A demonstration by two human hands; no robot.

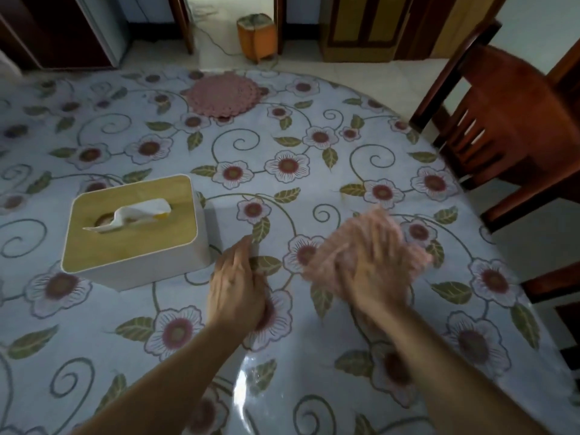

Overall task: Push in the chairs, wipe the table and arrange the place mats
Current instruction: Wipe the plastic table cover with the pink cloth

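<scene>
— Table (141,356) first: what covers it?

— Cloth in pale blue-white with printed maroon-centred flowers, olive leaves and dark curling vines, under a clear glossy sheet that throws a bright glare at the lower middle of the frame. The far-right edge curves round.

— And the place mats?

— One round place mat (223,94), dusty pink, with a crocheted, lacy look and a scalloped rim, lies flat at the upper middle of the frame, near the table's far edge. A second pink piece (408,243), the same colour and knobbly texture, sits under the right hand (373,271) at centre right; it is badly blurred, so I cannot tell whether it is a mat or a wiping cloth.

— How are the hands?

— That right hand lies palm-down on the pink piece with fingers spread; whether they grip it or only press it, I cannot tell. The left hand (235,284) rests edge-on on the tabletop just left of it, fingers straight and together, holding nothing.

— Anything else on the table?

— Tissue box (135,227) at centre left: white rounded-corner body, flat light wooden lid, a white tissue poking from its slot.

— Chairs?

— One dark reddish wooden chair (502,120) with a slatted back, at the upper right, standing apart from the table's edge.
</scene>
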